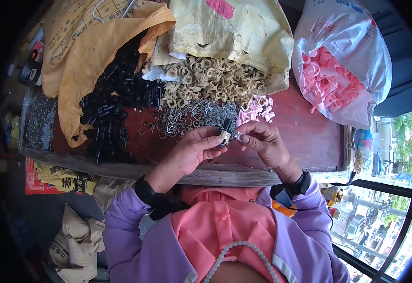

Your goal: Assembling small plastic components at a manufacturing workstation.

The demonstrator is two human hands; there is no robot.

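Between thumb and fingers, my left hand (192,150) holds a small black-and-cream plastic part (225,133) above the near side of the table. My right hand (266,143) is closed in a pinch at the part's right side; what its fingertips hold is too small to make out. Just beyond my hands lies a heap of bent metal wire clips (191,115). Small light-pink pieces (257,109) lie to its right. Farther back, cream plastic clips (220,78) spill from a pale sack (234,35).
Black plastic parts (107,118) cover the left of the dark red table (309,137), beside an orange-brown sack (81,61). More metal bits (43,118) fill the far left. A white bag of pink plastic parts (331,78) stands at back right. The table's worn edge (224,176) runs below my wrists.
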